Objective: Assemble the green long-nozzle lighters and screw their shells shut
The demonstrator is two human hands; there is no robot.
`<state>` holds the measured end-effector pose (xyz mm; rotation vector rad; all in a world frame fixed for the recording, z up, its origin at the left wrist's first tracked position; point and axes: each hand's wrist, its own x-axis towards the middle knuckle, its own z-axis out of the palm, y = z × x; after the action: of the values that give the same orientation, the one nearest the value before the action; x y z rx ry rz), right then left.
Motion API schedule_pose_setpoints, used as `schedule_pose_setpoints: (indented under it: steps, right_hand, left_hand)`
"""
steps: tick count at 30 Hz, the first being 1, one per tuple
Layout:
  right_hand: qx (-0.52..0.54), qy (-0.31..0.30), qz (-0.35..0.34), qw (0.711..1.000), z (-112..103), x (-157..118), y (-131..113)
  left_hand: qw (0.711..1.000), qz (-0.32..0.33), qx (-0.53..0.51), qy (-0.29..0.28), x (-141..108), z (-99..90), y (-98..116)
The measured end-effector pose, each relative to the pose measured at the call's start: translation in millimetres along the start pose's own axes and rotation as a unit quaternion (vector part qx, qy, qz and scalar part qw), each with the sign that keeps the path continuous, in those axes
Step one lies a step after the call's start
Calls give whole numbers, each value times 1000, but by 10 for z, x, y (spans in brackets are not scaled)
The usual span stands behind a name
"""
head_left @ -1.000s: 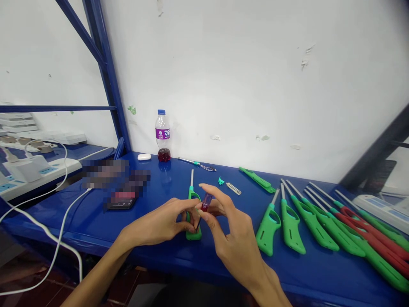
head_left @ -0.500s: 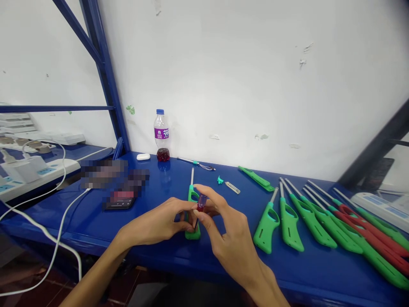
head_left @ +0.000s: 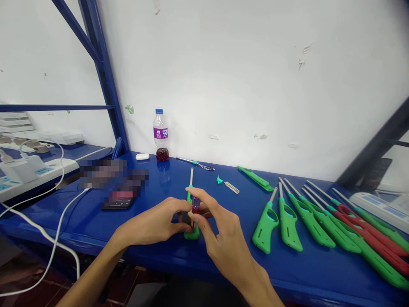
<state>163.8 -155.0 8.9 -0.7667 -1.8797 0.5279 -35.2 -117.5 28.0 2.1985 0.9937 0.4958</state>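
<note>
Between both hands a green gas lighter [head_left: 192,235] lies on the blue table, its metal tube pointing away from me. My left hand [head_left: 156,219] is closed on the lighter's handle from the left, its fingertips pinched at the side. My right hand [head_left: 223,232] grips the translucent purple-red handle of a small screwdriver [head_left: 195,204] between thumb and fingers. The screwdriver stands nearly upright, with its dark shaft pointing down at the lighter's handle. My fingers partly cover the lighter, so where the tip touches cannot be seen.
Several green and red lighters [head_left: 290,226] lie in a row on the right. Farther back are a green shell half [head_left: 255,177], a small teal trigger [head_left: 219,180], a clear fuel cartridge [head_left: 231,187], a lighter tube with wires [head_left: 195,163] and a bottle [head_left: 161,136]. Phone [head_left: 118,203] and white cable [head_left: 60,221] lie left.
The screwdriver has swung from leaning to more upright, its handle moving slightly left with my right hand. My left hand stays on the lighter.
</note>
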Motion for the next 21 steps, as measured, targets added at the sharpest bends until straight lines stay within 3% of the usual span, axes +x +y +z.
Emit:
schedule_pose_setpoints:
  steps: [5, 12, 21]
  right_hand:
    - [-14, 22, -3, 1000, 18, -1, 51]
    - [-43, 31, -8, 999, 5, -9, 82]
    - [-53, 21, 1, 998, -94, -4, 55]
  left_hand:
    - [1000, 13, 4, 15, 12, 11, -29]
    - [998, 29, -52, -16, 68, 81, -52]
    - [997, 69, -9, 12, 39, 121, 108]
